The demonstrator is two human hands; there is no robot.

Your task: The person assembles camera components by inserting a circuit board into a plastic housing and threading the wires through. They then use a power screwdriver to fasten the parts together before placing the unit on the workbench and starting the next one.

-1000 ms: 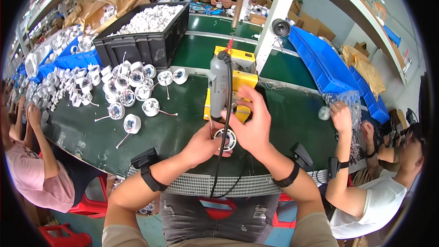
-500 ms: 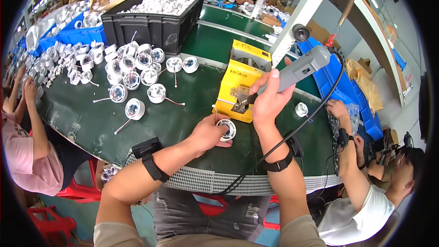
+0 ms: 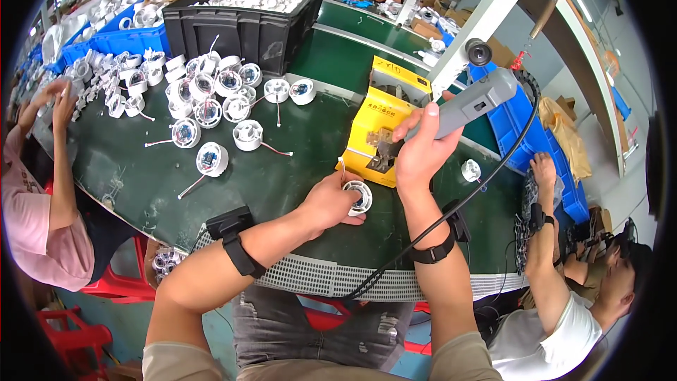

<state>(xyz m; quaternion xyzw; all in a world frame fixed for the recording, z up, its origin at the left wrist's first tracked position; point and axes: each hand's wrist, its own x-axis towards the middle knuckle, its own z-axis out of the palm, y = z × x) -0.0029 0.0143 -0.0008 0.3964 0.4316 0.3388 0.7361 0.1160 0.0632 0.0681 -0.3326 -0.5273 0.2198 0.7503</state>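
My left hand [image 3: 326,203] is closed around a small round white housing [image 3: 364,205] and holds it low over the green table, its open face up. Something dark, perhaps a circuit board, shows inside the ring, and a thin white lead rises beside my fingers. In my right hand [image 3: 421,159] is a grey electric screwdriver [image 3: 474,107] with a black cable, its body slanting up to the right. The driver's tip is hard to make out near the metal front of a yellow screw feeder [image 3: 384,118], which stands just left of that hand.
Several white housings with wired boards [image 3: 211,159] lie to the left, before a black crate [image 3: 233,35] heaped with white parts. One more white part [image 3: 471,170] sits on the right. Blue trays [image 3: 518,127] line the right side. Co-workers sit at left, right and across.
The whole view has shifted slightly, so the table's things appear a little farther right. My hands keep their holds. At left, a co-worker's hands have moved up.
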